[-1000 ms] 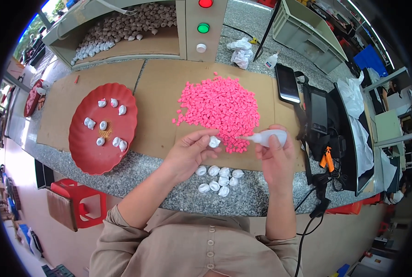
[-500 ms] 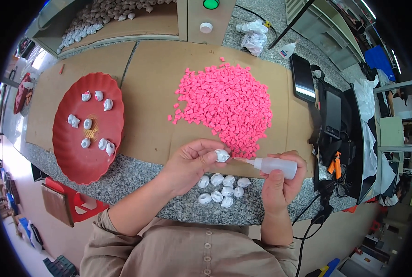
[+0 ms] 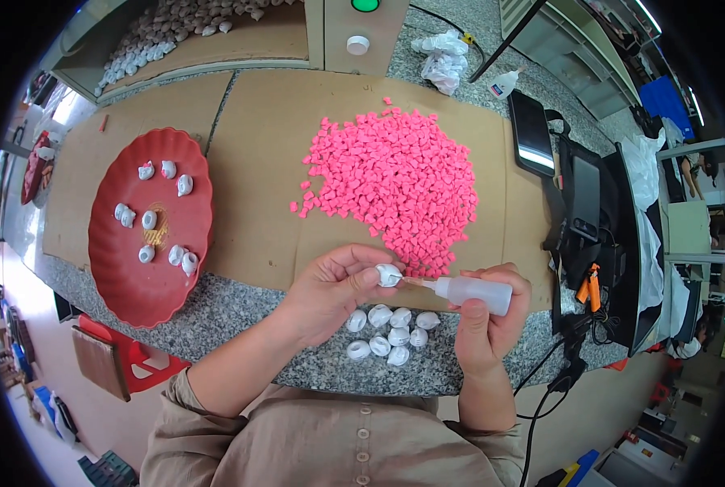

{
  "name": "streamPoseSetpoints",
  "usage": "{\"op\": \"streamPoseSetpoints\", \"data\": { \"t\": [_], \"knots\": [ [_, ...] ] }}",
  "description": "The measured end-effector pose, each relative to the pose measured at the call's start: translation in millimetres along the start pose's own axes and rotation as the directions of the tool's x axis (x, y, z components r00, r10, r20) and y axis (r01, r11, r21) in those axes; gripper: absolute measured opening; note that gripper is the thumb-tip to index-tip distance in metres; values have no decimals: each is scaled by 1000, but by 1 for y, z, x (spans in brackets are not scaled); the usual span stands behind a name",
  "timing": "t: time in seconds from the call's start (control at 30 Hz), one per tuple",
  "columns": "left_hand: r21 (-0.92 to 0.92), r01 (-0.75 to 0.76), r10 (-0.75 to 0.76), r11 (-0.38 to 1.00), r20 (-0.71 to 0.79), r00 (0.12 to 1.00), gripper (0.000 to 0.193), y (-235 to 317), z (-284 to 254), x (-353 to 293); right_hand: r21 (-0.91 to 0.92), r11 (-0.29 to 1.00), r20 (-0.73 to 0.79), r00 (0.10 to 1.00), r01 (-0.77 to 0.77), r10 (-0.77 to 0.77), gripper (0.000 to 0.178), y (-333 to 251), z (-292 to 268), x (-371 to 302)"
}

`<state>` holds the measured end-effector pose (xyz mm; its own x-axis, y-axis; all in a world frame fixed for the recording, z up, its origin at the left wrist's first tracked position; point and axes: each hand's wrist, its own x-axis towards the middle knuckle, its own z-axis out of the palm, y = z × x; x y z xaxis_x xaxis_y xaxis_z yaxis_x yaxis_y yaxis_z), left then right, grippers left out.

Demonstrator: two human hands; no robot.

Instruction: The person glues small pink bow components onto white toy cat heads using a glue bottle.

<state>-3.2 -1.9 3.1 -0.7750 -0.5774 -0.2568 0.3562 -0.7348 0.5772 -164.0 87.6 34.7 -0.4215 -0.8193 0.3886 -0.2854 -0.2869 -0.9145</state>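
Between the thumb and fingers of my left hand [image 3: 336,290] is a small white moulded figure head [image 3: 388,275]. My right hand [image 3: 492,321] is closed around a translucent squeeze bottle [image 3: 478,295], tilted sideways, with its thin nozzle [image 3: 418,282] pointing left at the white piece. The tip appears to touch the piece. Just beyond my hands a heap of small pink pieces [image 3: 399,178] lies on the cardboard [image 3: 257,162]. Below them, several similar white pieces [image 3: 399,336] sit on the speckled counter [image 3: 297,372] near its front edge.
A red scalloped tray [image 3: 127,296] at the left bears several white pieces, some with pink bits. A metal cabinet [image 3: 318,36] filled with small pieces stands at the back. On the right are a phone [image 3: 531,134], a small white bottle [image 3: 504,84], crumpled plastic [image 3: 444,61] and cables.
My right hand has moved the bottle slightly left, bringing its nozzle up to the white piece. My left hand stays nearly still. The whole view has shifted slightly.
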Motion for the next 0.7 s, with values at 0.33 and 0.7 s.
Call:
{"op": "streamPoseSetpoints", "data": {
  "t": [0.33,0.7],
  "knots": [
    [12,-1,1,1000,6,1000,17,1,1,1,-81,996,26,999,41,-39,36,1,-2,1],
    [19,-3,3,1000,-15,1000,16,2,3,1,-101,979,79,983,176,-168,31,-2,-1,0]
  ]
}}
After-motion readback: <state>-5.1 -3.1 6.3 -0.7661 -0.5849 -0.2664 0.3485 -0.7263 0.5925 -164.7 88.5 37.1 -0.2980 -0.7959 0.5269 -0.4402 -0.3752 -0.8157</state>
